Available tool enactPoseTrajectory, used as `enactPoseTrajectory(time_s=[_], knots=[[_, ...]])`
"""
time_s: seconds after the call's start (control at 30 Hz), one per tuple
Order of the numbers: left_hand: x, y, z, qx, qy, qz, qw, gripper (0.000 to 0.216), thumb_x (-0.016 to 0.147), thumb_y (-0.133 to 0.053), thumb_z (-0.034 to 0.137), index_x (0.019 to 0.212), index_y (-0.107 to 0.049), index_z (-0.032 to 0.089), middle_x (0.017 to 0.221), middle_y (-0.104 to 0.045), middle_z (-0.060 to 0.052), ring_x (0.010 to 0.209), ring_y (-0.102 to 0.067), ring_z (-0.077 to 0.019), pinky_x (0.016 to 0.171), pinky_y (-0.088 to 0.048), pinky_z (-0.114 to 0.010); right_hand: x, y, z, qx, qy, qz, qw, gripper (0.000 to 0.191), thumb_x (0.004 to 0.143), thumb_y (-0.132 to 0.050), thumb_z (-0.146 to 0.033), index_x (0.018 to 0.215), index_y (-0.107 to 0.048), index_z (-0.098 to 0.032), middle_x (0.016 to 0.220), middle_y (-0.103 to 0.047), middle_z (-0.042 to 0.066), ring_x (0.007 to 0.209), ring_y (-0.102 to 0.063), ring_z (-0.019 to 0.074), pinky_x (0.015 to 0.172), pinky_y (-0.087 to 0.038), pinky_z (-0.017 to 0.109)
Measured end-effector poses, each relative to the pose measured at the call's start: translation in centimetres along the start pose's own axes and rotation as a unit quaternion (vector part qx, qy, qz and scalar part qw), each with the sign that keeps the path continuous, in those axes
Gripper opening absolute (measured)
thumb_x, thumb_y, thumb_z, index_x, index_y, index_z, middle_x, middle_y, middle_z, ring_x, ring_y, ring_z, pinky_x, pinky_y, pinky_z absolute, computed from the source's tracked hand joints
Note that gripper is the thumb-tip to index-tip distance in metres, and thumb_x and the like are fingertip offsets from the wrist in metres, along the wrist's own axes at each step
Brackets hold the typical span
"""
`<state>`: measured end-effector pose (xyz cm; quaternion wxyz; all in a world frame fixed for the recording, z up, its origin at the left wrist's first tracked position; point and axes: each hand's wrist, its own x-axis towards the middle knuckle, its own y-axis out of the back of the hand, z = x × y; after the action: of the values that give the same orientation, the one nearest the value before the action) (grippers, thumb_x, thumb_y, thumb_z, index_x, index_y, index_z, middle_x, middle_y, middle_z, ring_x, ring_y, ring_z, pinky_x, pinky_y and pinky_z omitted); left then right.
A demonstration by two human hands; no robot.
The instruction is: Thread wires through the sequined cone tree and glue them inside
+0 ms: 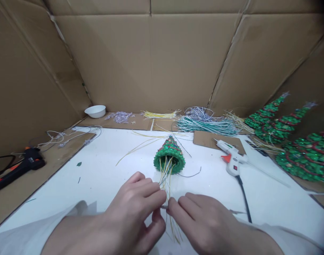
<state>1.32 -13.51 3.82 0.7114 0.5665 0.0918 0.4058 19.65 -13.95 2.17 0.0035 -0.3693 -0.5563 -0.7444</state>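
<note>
A small green Christmas tree (169, 150) with red trim lies on its side on the white tabletop, its hollow base turned toward me. Yellow and white wires (166, 177) trail out of that base and pass down between my hands. My left hand (140, 209) is closed in a pinch at the bundle, fingertips around a thin grey wire (164, 207) that crosses it. On the other side my right hand (196, 221) pinches the same grey wire, thumb and finger close to the left fingertips. The wire ends inside the fingers are hidden.
A white glue gun (233, 161) with a cord lies right; a black glue gun (31, 161) lies left. Finished trees (273, 124) stand far right. Along the back are a white bowl (96, 111), clear pieces (120, 117), green wires (208, 125) and cardboard walls (151, 63).
</note>
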Motion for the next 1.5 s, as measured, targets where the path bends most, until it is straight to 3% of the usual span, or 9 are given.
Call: enactPoseTrajectory(time_s=[0.4,0.73,1.03,1.17,1.27,1.37,1.5], knots=[[-0.7,-0.4,-0.4,0.092,-0.064,0.093,0.989,0.015,0.07,-0.049,0.007,0.064,-0.04,0.018,0.057,-0.045,0.003,0.057,-0.037,-0.0121,0.059,-0.027,-0.031,0.3,0.2,-0.5,-0.065,0.034,0.035,0.997,0.027,0.083,-0.037,-0.005,0.088,-0.063,-0.003,0.056,-0.055,0.006,0.047,-0.049,0.0154,0.043,-0.035,0.028],[0.2,1.6,0.4,-0.045,0.047,-0.024,0.998,0.017,0.063,-0.045,0.002,0.061,-0.041,0.018,0.058,-0.05,0.006,0.055,-0.043,-0.0089,0.064,-0.035,-0.026,0.4,0.8,-0.8,-0.081,0.056,0.03,0.995,0.027,0.084,-0.038,-0.005,0.089,-0.064,-0.003,0.056,-0.057,0.006,0.047,-0.051,0.015,0.043,-0.037,0.027],[0.5,1.9,0.3,-0.057,0.048,-0.015,0.997,0.016,0.064,-0.042,0.004,0.061,-0.04,0.019,0.057,-0.05,0.006,0.056,-0.043,-0.0102,0.063,-0.036,-0.025,0.3,1.5,-0.6,-0.066,0.045,0.028,0.996,0.029,0.084,-0.035,-0.004,0.09,-0.064,-0.002,0.058,-0.057,0.006,0.047,-0.051,0.0155,0.042,-0.037,0.028],[0.5,2.5,-1.2,-0.038,0.08,0.015,0.996,0.015,0.071,-0.04,0.008,0.061,-0.039,0.02,0.056,-0.046,0.005,0.055,-0.041,-0.0108,0.061,-0.036,-0.025,0.0,2.1,0.9,-0.061,-0.039,0.057,0.996,0.027,0.086,-0.037,-0.005,0.083,-0.064,-0.006,0.055,-0.056,0.004,0.049,-0.052,0.0147,0.046,-0.038,0.027],[0.5,2.8,-2.2,-0.029,0.121,0.019,0.992,0.015,0.078,-0.041,0.012,0.065,-0.043,0.02,0.06,-0.051,0.005,0.06,-0.045,-0.0111,0.062,-0.037,-0.024,0.2,2.0,2.6,0.082,-0.155,0.057,0.983,0.019,0.089,-0.046,-0.015,0.077,-0.061,-0.013,0.06,-0.059,0.0,0.053,-0.052,0.01,0.052,-0.039,0.022],[0.9,2.6,-2.3,-0.033,0.115,0.014,0.993,0.014,0.083,-0.043,0.016,0.07,-0.047,0.02,0.065,-0.055,0.004,0.064,-0.048,-0.011,0.064,-0.038,-0.023,0.8,1.6,3.9,0.24,-0.245,0.008,0.939,0.017,0.089,-0.049,-0.021,0.076,-0.06,-0.017,0.059,-0.057,-0.004,0.05,-0.046,0.006,0.05,-0.035,0.018],[1.8,2.2,-1.8,-0.048,0.117,0.03,0.992,0.017,0.087,-0.043,0.022,0.072,-0.049,0.019,0.066,-0.054,0.003,0.064,-0.048,-0.011,0.062,-0.039,-0.023,1.4,1.2,4.4,0.347,-0.309,-0.048,0.884,0.025,0.09,-0.046,-0.03,0.073,-0.058,-0.016,0.055,-0.05,-0.004,0.049,-0.039,0.0063,0.045,-0.03,0.018]])
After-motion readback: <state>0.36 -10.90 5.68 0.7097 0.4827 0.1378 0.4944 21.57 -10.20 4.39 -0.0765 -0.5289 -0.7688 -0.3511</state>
